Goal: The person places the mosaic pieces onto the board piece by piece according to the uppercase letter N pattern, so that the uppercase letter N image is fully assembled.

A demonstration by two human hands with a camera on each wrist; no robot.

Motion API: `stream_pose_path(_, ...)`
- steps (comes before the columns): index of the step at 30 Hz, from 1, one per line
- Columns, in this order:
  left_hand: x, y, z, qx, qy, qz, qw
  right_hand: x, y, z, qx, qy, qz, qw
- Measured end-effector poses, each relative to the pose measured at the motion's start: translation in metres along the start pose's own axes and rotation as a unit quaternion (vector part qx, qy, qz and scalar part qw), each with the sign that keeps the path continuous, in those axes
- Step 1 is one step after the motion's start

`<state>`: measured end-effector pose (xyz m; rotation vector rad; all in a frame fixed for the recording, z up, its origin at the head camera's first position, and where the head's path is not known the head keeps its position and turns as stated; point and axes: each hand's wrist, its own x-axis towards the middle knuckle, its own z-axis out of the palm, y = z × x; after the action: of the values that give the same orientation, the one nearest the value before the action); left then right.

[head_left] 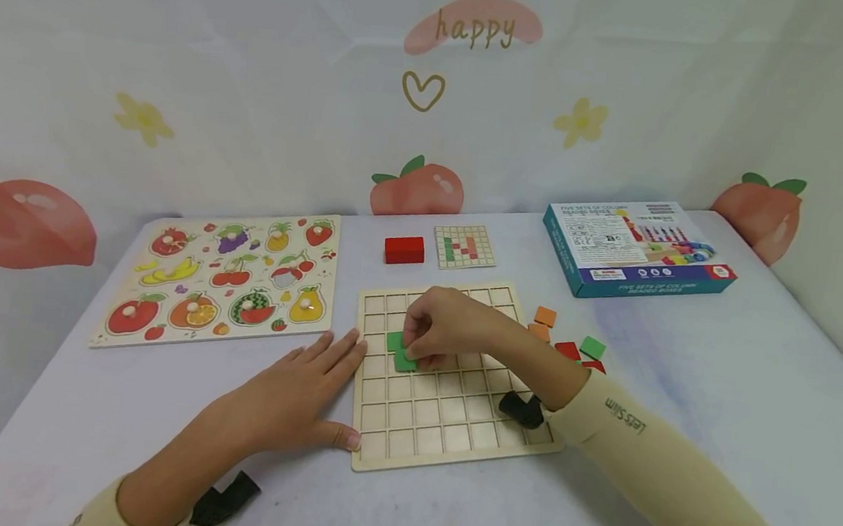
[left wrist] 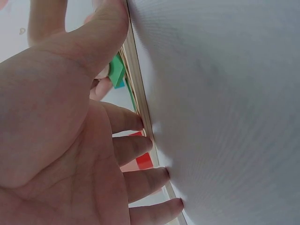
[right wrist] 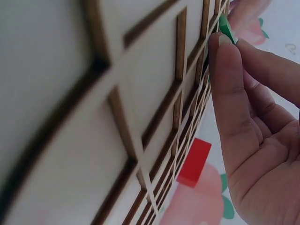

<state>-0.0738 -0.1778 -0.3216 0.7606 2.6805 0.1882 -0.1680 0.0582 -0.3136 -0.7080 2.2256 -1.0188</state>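
A wooden grid board [head_left: 452,433] lies flat in the middle of the table. My right hand [head_left: 414,348] curls over its upper left part and pinches a green tile [head_left: 404,362] down into a cell. A second green tile [head_left: 393,341] sits just above it. In the right wrist view a fingertip [right wrist: 225,51] presses the green tile [right wrist: 227,27] against the board [right wrist: 140,117]. My left hand [head_left: 322,371] lies flat on the table with straight fingers, touching the board's left edge. Its fingers [left wrist: 136,123] show beside the board edge [left wrist: 140,101].
Loose orange, red and green tiles [head_left: 568,343] lie right of the board. Behind it are a red block [head_left: 403,250] and a small pattern card [head_left: 465,247]. A teal box [head_left: 637,247] stands at the back right. A fruit peg puzzle [head_left: 220,279] lies at the left.
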Motion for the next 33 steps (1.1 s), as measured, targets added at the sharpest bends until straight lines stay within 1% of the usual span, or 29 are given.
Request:
stream_pose_path(5,-0.0005,-0.0003,0.0001,0.003,0.001,0.003,1.0000,0.0039,-0.0023,0.0051,-0.012,-0.002,-0.004,1.000)
stream_pose_path(16,-0.0009,0.0002,-0.0004,0.006,0.007,0.007,0.9999,0.0061,-0.0058,0.0088,-0.072,0.002,-0.005,0.997)
stream_pose_path(22,-0.0013,0.0007,-0.0011,0.004,0.007,0.008,0.9999,0.0044,-0.0070,0.0096,-0.063,0.000,-0.001,0.998)
stream_pose_path(33,-0.0009,0.0003,-0.0012,0.004,0.007,0.009,0.9999,-0.0010,-0.0051,0.0079,-0.046,-0.006,-0.009,0.999)
